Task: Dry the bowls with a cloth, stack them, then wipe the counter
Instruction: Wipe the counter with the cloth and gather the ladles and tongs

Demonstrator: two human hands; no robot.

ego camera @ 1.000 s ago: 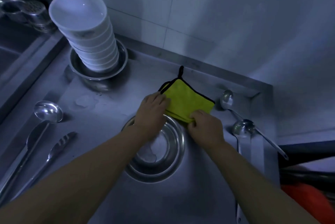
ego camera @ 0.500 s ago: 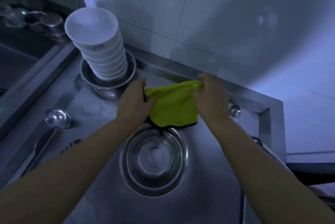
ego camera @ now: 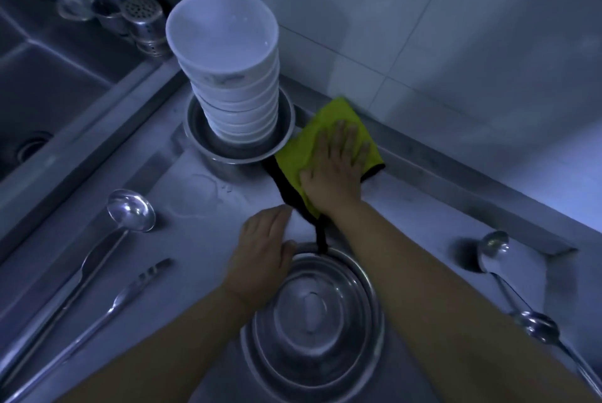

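A yellow cloth (ego camera: 312,138) with black trim lies spread on the steel counter (ego camera: 423,217) near the back wall. My right hand (ego camera: 337,164) presses flat on it, fingers straight. A tall stack of several white bowls (ego camera: 234,76) stands in a steel basin (ego camera: 280,145) just left of the cloth. My left hand (ego camera: 264,249) rests on the counter, thumb touching the rim of a steel bowl (ego camera: 312,321) at the front; it holds nothing.
A ladle (ego camera: 130,210) and tongs (ego camera: 107,308) lie on the left side of the counter. Two ladles (ego camera: 493,249) lie at the right. A sink (ego camera: 49,99) with a perforated strainer (ego camera: 141,16) is at the far left. A water patch (ego camera: 198,194) sits near the basin.
The cloth, held up between both hands before, now lies flat on the counter under my right hand. My left hand let go and dropped to the front steel bowl's rim.
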